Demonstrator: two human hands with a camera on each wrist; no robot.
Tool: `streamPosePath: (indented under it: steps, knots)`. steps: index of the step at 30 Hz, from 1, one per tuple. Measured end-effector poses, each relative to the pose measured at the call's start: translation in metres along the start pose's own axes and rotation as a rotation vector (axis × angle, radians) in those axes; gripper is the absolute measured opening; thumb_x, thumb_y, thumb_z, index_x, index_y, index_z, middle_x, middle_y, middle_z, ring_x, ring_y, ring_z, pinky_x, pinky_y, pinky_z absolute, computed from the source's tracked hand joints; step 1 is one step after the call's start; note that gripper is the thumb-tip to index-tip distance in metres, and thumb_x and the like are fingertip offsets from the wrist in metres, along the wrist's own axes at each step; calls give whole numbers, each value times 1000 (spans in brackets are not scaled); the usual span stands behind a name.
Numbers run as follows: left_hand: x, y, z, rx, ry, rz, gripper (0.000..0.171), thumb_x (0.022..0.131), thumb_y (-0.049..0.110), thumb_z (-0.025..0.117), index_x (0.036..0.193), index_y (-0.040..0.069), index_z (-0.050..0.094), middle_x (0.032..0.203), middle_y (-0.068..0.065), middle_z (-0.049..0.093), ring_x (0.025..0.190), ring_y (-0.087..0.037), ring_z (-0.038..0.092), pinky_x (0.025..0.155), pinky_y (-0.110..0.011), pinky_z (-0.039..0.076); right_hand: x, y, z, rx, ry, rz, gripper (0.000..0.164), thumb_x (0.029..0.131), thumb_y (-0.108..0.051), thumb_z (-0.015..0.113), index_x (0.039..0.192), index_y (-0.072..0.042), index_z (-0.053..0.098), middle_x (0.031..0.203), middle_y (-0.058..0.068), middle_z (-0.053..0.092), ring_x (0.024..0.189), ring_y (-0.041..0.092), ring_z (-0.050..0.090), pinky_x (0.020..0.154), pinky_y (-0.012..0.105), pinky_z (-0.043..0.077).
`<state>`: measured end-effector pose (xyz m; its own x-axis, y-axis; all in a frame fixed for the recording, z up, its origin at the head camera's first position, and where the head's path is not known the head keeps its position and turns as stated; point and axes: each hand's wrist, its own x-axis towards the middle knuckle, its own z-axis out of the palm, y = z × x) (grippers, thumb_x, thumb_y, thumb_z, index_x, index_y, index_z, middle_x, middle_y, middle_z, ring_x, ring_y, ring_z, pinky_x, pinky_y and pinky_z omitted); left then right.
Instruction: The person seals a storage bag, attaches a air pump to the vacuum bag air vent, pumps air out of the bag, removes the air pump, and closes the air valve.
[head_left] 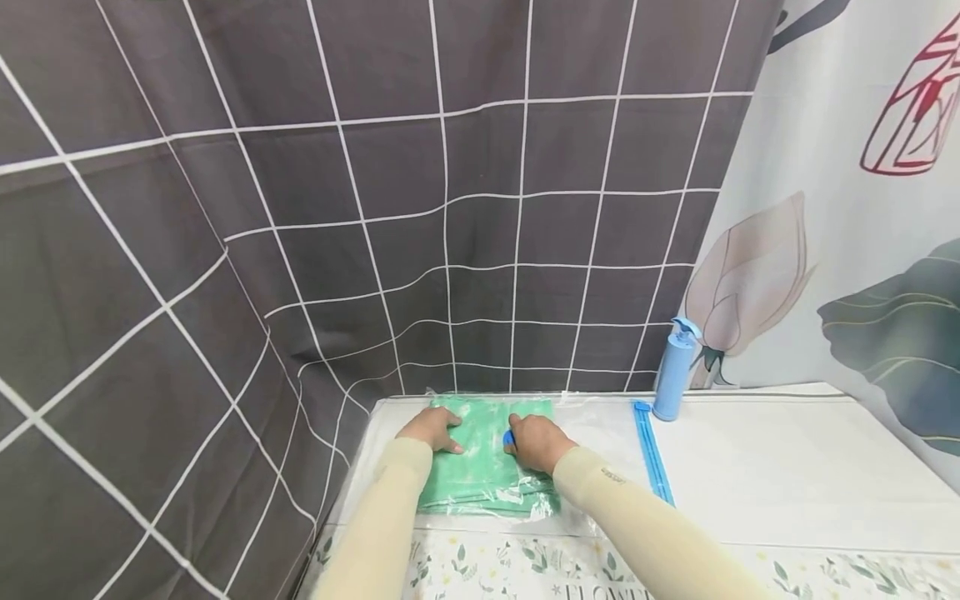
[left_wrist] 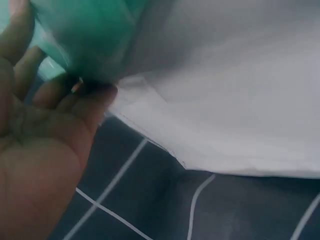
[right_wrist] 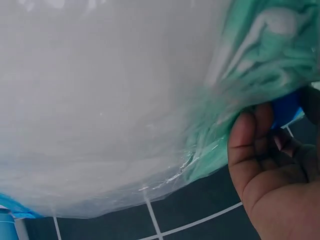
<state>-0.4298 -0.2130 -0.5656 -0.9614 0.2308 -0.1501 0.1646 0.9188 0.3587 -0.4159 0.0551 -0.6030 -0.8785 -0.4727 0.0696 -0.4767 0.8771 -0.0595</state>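
A folded green cloth (head_left: pixel 480 479) was enclosed in a clear plastic bag (head_left: pixel 603 421), which was laid flat on the left part of a white tabletop (head_left: pixel 787 475). A small blue piece (head_left: pixel 509 437) at the cloth's right side was pinched by the right hand (head_left: pixel 540 442). The cloth's left side was touched through the film by the left hand (head_left: pixel 431 428), its fingers spread and nothing gripped. Both forearms were covered by cream sleeves (head_left: pixel 378 521). The bag's right end was edged by a blue strip (head_left: pixel 654 454), beside which a blue pump bottle (head_left: pixel 673 379) was stood upright. The tabletop was backed by a dark gridded curtain (head_left: pixel 480 237) and fronted by a floral-printed cloth (head_left: pixel 465 562).
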Motion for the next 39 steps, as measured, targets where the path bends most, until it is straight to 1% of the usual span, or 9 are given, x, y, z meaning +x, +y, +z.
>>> streamPosePath:
  steps: [8, 15, 17, 20, 28, 30, 33, 37, 39]
  knots:
    - [-8, 13, 4, -34, 143, -6, 70, 71, 28, 99, 137, 12, 82, 149, -14, 77, 148, -45, 66, 130, -60, 52, -29, -33, -59, 26, -25, 6, 28, 108, -34, 77, 113, -9, 65, 83, 12, 73, 82, 30, 79, 80, 51, 72]
    - [3, 10, 13, 21, 155, 1, 71, 69, 28, 98, 136, 10, 82, 145, -16, 79, 144, -45, 69, 125, -61, 55, -4, -8, -11, 27, 25, -65, 27, 109, -41, 74, 111, -16, 63, 83, 9, 74, 84, 31, 79, 81, 49, 71]
    - [-5, 19, 4, 8, 140, -14, 69, 71, 25, 97, 137, 8, 81, 146, -17, 78, 144, -46, 68, 125, -62, 55, -8, -11, -19, 36, 33, -84, 27, 108, -38, 74, 108, -15, 61, 84, 11, 74, 82, 32, 78, 79, 51, 70]
    - [-5, 18, 4, 10, 139, -9, 69, 71, 26, 98, 137, 9, 82, 145, -17, 79, 143, -46, 69, 125, -62, 56, -17, -19, -35, 17, 50, -99, 27, 107, -38, 75, 106, -15, 61, 83, 9, 75, 80, 30, 77, 75, 50, 70]
    - [19, -8, 24, 36, 149, 11, 74, 67, 34, 100, 137, 17, 83, 147, -10, 79, 144, -43, 69, 126, -60, 55, -35, -35, -62, -17, 59, -106, 26, 105, -32, 78, 107, -12, 61, 87, 12, 77, 84, 32, 78, 79, 51, 70]
    - [15, -5, 21, 40, 154, 16, 71, 69, 33, 99, 136, 16, 83, 146, -10, 79, 143, -43, 70, 125, -60, 55, -36, -38, -66, -37, 45, -100, 25, 106, -33, 76, 108, -12, 62, 89, 11, 78, 87, 31, 79, 82, 49, 71]
    - [-7, 16, 3, 27, 149, -2, 67, 71, 27, 99, 134, 11, 83, 145, -14, 79, 142, -45, 70, 124, -63, 55, -40, -43, -77, -49, 10, -83, 24, 106, -33, 76, 107, -12, 63, 91, 11, 79, 90, 30, 80, 87, 46, 71]
    - [-35, 45, -20, -25, 128, -33, 65, 71, 20, 98, 132, 5, 82, 145, -18, 78, 145, -47, 67, 128, -65, 51, -38, -39, -71, -69, 45, -112, 25, 106, -33, 76, 105, -13, 61, 90, 10, 78, 87, 28, 79, 84, 47, 70]
    - [-40, 49, -23, -35, 122, -37, 64, 72, 19, 97, 133, 3, 82, 146, -20, 78, 146, -49, 66, 129, -64, 51, -39, -39, -70, -66, 56, -121, 26, 105, -33, 77, 103, -14, 60, 89, 10, 78, 86, 29, 79, 84, 48, 70]
